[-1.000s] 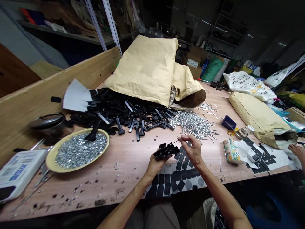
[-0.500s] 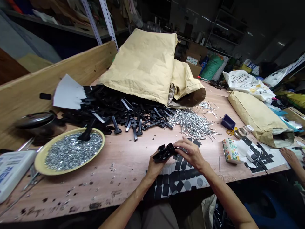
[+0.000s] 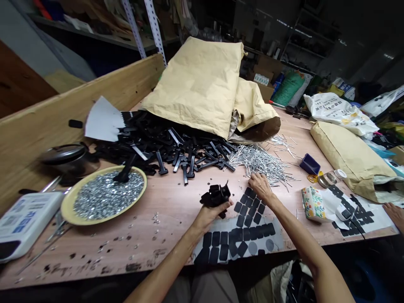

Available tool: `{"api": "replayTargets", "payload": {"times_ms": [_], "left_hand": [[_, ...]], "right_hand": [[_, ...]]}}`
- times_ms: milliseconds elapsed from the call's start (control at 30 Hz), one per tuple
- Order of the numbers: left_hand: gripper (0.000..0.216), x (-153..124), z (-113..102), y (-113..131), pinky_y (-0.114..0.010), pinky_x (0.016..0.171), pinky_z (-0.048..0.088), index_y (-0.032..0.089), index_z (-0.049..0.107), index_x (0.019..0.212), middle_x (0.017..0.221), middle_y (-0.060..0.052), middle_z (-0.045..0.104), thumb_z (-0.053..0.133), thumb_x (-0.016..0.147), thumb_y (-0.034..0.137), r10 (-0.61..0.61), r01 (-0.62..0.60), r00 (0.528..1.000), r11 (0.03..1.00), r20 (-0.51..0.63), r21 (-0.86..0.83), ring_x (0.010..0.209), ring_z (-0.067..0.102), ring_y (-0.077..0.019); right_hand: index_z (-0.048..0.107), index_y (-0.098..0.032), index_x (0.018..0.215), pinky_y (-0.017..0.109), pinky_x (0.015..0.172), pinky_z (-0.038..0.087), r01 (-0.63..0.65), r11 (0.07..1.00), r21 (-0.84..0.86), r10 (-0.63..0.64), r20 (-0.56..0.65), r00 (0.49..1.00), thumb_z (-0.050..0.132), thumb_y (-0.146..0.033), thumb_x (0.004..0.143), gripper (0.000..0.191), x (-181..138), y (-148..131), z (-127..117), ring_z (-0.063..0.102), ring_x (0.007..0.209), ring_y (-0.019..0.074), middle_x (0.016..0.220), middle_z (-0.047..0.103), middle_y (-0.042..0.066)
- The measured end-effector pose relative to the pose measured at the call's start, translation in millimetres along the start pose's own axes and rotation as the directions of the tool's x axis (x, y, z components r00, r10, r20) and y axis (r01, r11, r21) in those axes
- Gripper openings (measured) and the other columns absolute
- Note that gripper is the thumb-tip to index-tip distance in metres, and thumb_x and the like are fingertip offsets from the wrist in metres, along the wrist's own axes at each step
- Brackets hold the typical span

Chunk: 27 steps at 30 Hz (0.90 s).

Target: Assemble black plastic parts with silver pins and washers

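Observation:
My left hand (image 3: 211, 211) is closed around a black plastic part (image 3: 216, 195), held a little above the table. My right hand (image 3: 259, 185) reaches forward to the near edge of the heap of silver metal pins (image 3: 259, 161), its fingers curled down onto them; what they pinch is hidden. Under both hands lies a white sheet of black rubber pads (image 3: 243, 229). A pile of black plastic parts (image 3: 164, 145) spreads across the table behind my left hand.
A yellow dish of small silver pieces (image 3: 104, 198) sits at the left, with a scale (image 3: 22, 223) beside it. Tan paper sacks (image 3: 202, 84) lie at the back and right. A floral box (image 3: 312, 202) and another person's hand (image 3: 394, 210) are at the right.
My right hand left the black part and moved forward to the pin heap. My left hand turned the black part more upright.

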State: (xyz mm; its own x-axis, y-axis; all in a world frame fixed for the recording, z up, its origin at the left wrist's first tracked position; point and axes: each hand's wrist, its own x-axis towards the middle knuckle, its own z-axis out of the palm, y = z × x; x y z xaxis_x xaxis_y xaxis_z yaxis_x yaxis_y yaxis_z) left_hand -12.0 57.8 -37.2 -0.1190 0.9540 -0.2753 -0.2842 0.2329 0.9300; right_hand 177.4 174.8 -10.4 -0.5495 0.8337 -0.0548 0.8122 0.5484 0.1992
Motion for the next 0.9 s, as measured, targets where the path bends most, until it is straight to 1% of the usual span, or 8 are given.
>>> {"api": "replayTargets", "payload": {"times_ms": [67, 133, 200, 267, 367, 700, 800, 900], "left_hand": [[0.035, 0.4, -0.6, 2.0, -0.032, 0.063, 0.052, 0.016, 0.069, 0.075, 0.076, -0.006, 0.073, 0.075, 0.055, 0.044, -0.022, 0.022, 1.0, 0.999, -0.003, 0.025, 0.077, 0.067, -0.0244], [0.033, -0.2, -1.2, 1.0, -0.033, 0.067, 0.052, 0.017, 0.069, 0.077, 0.073, -0.004, 0.072, 0.077, 0.053, 0.038, 0.035, -0.025, 0.995, 0.993, -0.089, 0.112, 0.076, 0.067, -0.0244], [0.033, -1.4, -1.2, -1.4, -0.034, 0.074, 0.052, 0.019, 0.07, 0.083, 0.077, -0.003, 0.073, 0.076, 0.054, 0.033, 0.146, -0.124, 0.983, 0.974, -0.11, 0.189, 0.08, 0.067, -0.0245], [0.036, -3.1, -0.4, -2.9, -0.034, 0.079, 0.051, 0.02, 0.069, 0.091, 0.085, -0.004, 0.073, 0.075, 0.057, 0.029, 0.233, -0.212, 0.97, 0.952, -0.069, 0.222, 0.085, 0.067, -0.0244], [0.036, -5.7, 1.6, -1.5, -0.034, 0.08, 0.051, 0.02, 0.068, 0.096, 0.087, -0.005, 0.073, 0.072, 0.061, 0.029, 0.26, -0.252, 0.966, 0.937, -0.001, 0.243, 0.086, 0.067, -0.0246], [0.037, -5.0, 5.8, 4.4, -0.034, 0.081, 0.051, 0.02, 0.067, 0.098, 0.092, -0.005, 0.072, 0.072, 0.063, 0.031, 0.302, -0.302, 0.952, 0.914, 0.045, 0.271, 0.089, 0.066, -0.0248], [0.037, -6.3, 6.1, 6.7, -0.036, 0.082, 0.052, 0.02, 0.068, 0.094, 0.09, -0.005, 0.074, 0.074, 0.06, 0.033, 0.276, -0.27, 0.961, 0.936, 0.001, 0.225, 0.088, 0.067, -0.0255], [0.039, -7.9, 2.4, 9.5, -0.039, 0.079, 0.055, 0.019, 0.068, 0.09, 0.085, -0.004, 0.075, 0.076, 0.055, 0.036, 0.227, -0.208, 0.966, 0.967, -0.123, 0.149, 0.084, 0.068, -0.0265]], "right_hand": [[0.064, -0.015, 0.081, 0.03, 0.071, 0.041, -0.057, 0.985, 0.163, 0.074, -0.106, 0.992, 0.048, -0.009, 0.086, 0.017, 0.1, 0.7, -5.3, 0.058, 0.081, 0.0193, 0.088, 0.066, 0.01], [0.06, -0.017, 0.091, 0.029, 0.068, 0.045, -0.071, 0.876, 0.477, 0.216, -0.257, 0.942, 0.049, -0.017, 0.087, 0.012, -3.3, -2.7, -16.7, 0.061, 0.075, 0.0174, 0.083, 0.066, 0.006], [0.054, -0.02, 0.102, 0.029, 0.065, 0.05, 0.049, 0.607, 0.793, 0.383, -0.347, 0.856, 0.053, -0.025, 0.086, 0.017, -9.7, -12.1, -33.7, 0.062, 0.069, 0.0154, 0.08, 0.066, 0.002], [0.05, -0.022, 0.104, 0.03, 0.064, 0.053, 0.2, 0.34, 0.919, 0.46, -0.347, 0.817, 0.058, -0.032, 0.083, 0.025, -17.1, -26.3, -52.4, 0.064, 0.065, 0.0141, 0.08, 0.066, 0.0], [0.052, -0.022, 0.091, 0.031, 0.067, 0.056, 0.294, 0.145, 0.945, 0.472, -0.328, 0.818, 0.063, -0.036, 0.08, 0.02, -25.7, -47.8, -72.4, 0.066, 0.066, 0.0137, 0.08, 0.068, 0.0], [0.063, -0.022, 0.081, 0.031, 0.074, 0.054, 0.292, 0.347, 0.891, 0.36, -0.414, 0.836, 0.064, -0.036, 0.08, 0.014, -30.2, -70.7, -67.8, 0.067, 0.077, 0.016, 0.079, 0.069, 0.001], [0.065, -0.023, 0.092, 0.033, 0.082, 0.051, 0.293, 0.481, 0.826, 0.249, -0.449, 0.858, 0.057, -0.034, 0.086, 0.015, -35.8, -48.2, -67.4, 0.065, 0.091, 0.0173, 0.094, 0.07, 0.002], [0.067, -0.022, 0.092, 0.034, 0.083, 0.047, 0.073, 0.729, 0.681, 0.299, -0.413, 0.86, 0.055, -0.028, 0.088, 0.015, -45.9, -1.6, -56.9, 0.062, 0.093, 0.0195, 0.096, 0.069, 0.005]]}}
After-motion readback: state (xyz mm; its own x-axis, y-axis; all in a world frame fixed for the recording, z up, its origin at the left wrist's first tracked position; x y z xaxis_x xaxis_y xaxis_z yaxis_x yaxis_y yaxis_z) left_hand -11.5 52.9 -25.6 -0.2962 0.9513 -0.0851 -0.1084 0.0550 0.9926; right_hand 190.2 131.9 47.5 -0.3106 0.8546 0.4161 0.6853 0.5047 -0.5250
